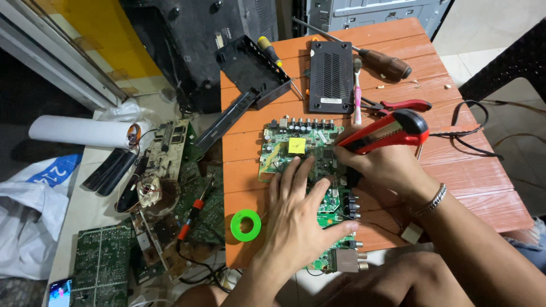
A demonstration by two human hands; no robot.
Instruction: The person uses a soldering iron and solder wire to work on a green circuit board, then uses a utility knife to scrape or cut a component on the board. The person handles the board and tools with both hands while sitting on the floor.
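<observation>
A green circuit board [284,142] with a yellow square part lies on an orange wooden table [455,170]. My left hand [298,219] presses flat on the board's middle, fingers spread. My right hand [381,165] grips a red and black utility knife [392,132], its tip pointing down-left onto the board near the centre. A metal bracelet sits on my right wrist.
On the table: a green solder spool [245,225], two black plastic casing halves [330,75] [253,71], a toothbrush [357,91], red pliers [406,105], screwdrivers [387,62], black wires [472,128]. On the floor at left lie more circuit boards [102,264], a soldering iron [190,219], a white roll [85,132].
</observation>
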